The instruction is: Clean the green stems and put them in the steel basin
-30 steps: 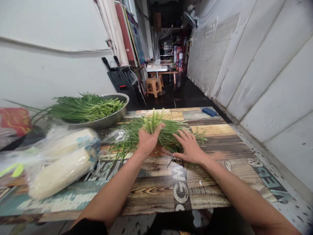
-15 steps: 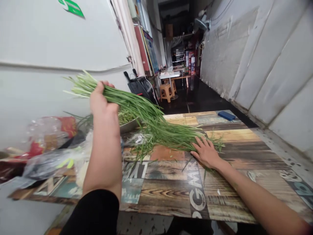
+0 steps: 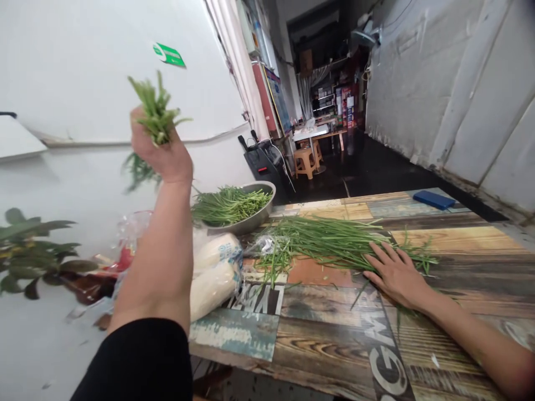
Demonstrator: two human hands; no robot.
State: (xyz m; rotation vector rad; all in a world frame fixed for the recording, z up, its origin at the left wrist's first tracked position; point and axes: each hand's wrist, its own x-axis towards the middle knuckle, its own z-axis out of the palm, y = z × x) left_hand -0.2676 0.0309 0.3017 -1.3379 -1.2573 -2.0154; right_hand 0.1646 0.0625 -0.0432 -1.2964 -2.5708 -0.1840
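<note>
My left hand [image 3: 161, 147] is raised at the left and closed around a bunch of garlic chives [image 3: 155, 106]. The cut ends stick up from the fist, and the leafy part hangs behind it, blurred. A loose pile of garlic chives [image 3: 326, 236] lies across the table. On the right end of that pile rests my right hand [image 3: 397, 275], flat with the fingers spread. Behind my left forearm, a metal bowl [image 3: 267, 209] holds many more chives [image 3: 232, 203].
Clear plastic packs with pale contents [image 3: 215, 275] lie beside my left forearm. A blue flat box [image 3: 433, 199] sits at the table's [image 3: 317, 334] far right corner. Leafy plant [image 3: 29, 245] stands at the left; stools [image 3: 304, 162] and another table [image 3: 310, 132] are farther back.
My left hand has lifted its bunch up and left, off the pile, and turned it upright. My right hand stays on the pile. The view has swung left, uncovering the bowl and packs.
</note>
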